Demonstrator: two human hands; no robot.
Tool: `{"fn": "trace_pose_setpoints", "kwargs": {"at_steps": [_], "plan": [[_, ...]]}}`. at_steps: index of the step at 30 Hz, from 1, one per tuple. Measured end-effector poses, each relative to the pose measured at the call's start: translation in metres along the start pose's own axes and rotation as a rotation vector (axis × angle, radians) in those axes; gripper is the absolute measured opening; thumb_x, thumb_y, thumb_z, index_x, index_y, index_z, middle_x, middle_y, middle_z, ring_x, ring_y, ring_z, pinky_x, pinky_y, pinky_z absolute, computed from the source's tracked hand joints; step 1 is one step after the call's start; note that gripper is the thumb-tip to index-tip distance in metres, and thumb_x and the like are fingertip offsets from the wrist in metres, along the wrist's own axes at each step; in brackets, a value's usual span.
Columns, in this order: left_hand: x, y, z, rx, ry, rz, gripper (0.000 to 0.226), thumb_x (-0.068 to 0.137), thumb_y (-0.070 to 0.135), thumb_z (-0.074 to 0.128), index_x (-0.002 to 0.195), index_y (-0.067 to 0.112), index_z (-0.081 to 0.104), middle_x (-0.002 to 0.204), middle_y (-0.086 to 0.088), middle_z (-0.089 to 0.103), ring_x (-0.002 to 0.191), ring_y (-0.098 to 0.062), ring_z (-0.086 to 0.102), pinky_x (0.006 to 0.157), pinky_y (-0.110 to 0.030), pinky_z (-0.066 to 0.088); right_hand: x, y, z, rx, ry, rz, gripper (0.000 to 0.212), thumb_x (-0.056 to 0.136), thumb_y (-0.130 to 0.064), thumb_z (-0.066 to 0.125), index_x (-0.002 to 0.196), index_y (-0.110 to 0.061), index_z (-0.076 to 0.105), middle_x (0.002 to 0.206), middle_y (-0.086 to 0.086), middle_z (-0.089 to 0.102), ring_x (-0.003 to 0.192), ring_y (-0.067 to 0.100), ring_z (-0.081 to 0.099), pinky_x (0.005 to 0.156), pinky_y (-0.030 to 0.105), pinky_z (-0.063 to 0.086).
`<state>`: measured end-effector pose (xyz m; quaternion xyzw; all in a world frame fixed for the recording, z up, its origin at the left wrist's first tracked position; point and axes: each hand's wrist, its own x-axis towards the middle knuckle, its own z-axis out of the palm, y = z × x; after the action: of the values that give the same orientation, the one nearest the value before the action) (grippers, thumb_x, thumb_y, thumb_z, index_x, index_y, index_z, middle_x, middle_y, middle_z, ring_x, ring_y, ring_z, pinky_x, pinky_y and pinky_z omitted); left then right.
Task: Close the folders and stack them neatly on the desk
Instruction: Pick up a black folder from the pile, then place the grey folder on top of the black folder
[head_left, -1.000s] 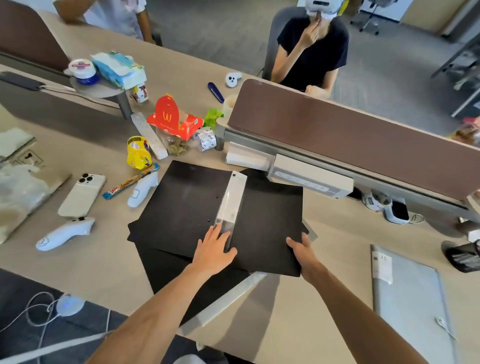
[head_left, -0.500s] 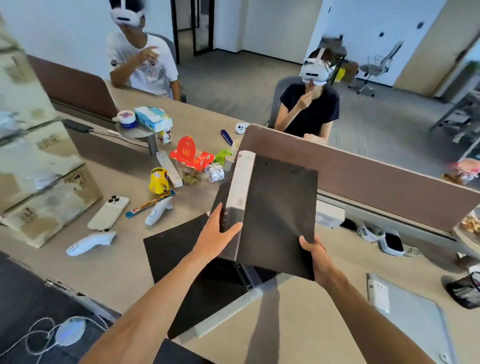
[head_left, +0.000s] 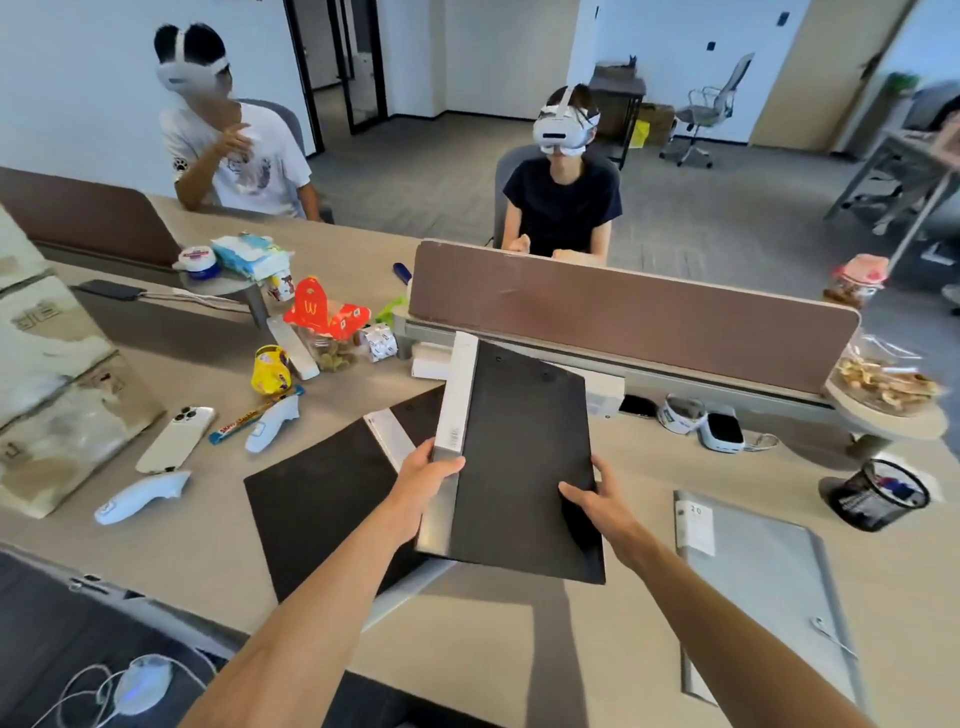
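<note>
A closed black folder (head_left: 524, 447) with a white spine is held up above the desk, tilted with its spine to the left. My left hand (head_left: 423, 480) grips the spine near its lower end. My right hand (head_left: 597, 501) holds the folder's right edge, fingers over the cover. Under it a second black folder (head_left: 322, 493) lies open and flat on the desk, its white spine showing at the top. A grey folder (head_left: 763, 577) lies closed on the desk at the right.
A brown divider panel (head_left: 623, 322) runs across the desk behind the folders. To the left lie a phone (head_left: 174, 439), two white controllers (head_left: 140, 496), snacks and a red carton. A black mesh cup (head_left: 875, 493) stands at the right. Two people sit opposite.
The top folder, lying open on the desk a second ago, has been lifted with both hands and folded shut. It is now held lower and flatter than half a second ago.
</note>
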<state>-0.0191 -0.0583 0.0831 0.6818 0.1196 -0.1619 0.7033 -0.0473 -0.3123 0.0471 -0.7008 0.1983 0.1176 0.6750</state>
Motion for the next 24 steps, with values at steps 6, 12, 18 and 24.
{"fn": "trace_pose_setpoints", "kwargs": {"at_steps": [6,12,18,24], "plan": [[0.011,-0.082,0.053,0.292,-0.043,-0.131,0.036,0.091,0.011,0.061,0.125,0.012,0.051,0.119,-0.006,0.062,0.098,-0.018,0.059,0.082,-0.028,0.048,-0.024,0.068,-0.048,-0.137,0.154,0.142,0.046,0.088,-0.012,0.062,0.13,-0.012,0.042,0.119,0.006,0.061,0.101,0.022,0.061,0.086,0.03,0.049],[0.023,-0.12,0.089,0.523,-0.227,-0.1,0.057,0.089,0.01,0.055,0.139,0.031,0.036,0.133,0.004,0.054,0.122,-0.018,0.053,0.098,-0.027,0.041,-0.035,0.1,-0.092,-0.259,0.36,0.226,0.032,0.088,-0.014,0.059,0.119,-0.012,0.063,0.12,0.0,0.062,0.112,0.02,0.058,0.099,0.031,0.044],[0.04,-0.131,0.128,0.692,-0.278,-0.095,0.058,0.09,0.001,0.051,0.143,0.01,0.029,0.136,0.001,0.044,0.127,-0.024,0.045,0.093,-0.025,0.034,-0.062,0.119,-0.143,-0.264,0.596,0.305,0.033,0.087,-0.012,0.06,0.12,-0.009,0.062,0.129,0.01,0.061,0.117,0.026,0.057,0.103,0.034,0.043],[0.048,-0.136,0.168,0.789,-0.239,-0.138,0.061,0.086,0.002,0.06,0.139,0.007,0.031,0.14,-0.012,0.044,0.127,-0.03,0.045,0.096,-0.031,0.037,-0.079,0.138,-0.209,-0.322,0.764,0.301,0.036,0.087,-0.013,0.057,0.122,-0.008,0.06,0.132,0.012,0.059,0.119,0.03,0.055,0.102,0.038,0.042]]}}
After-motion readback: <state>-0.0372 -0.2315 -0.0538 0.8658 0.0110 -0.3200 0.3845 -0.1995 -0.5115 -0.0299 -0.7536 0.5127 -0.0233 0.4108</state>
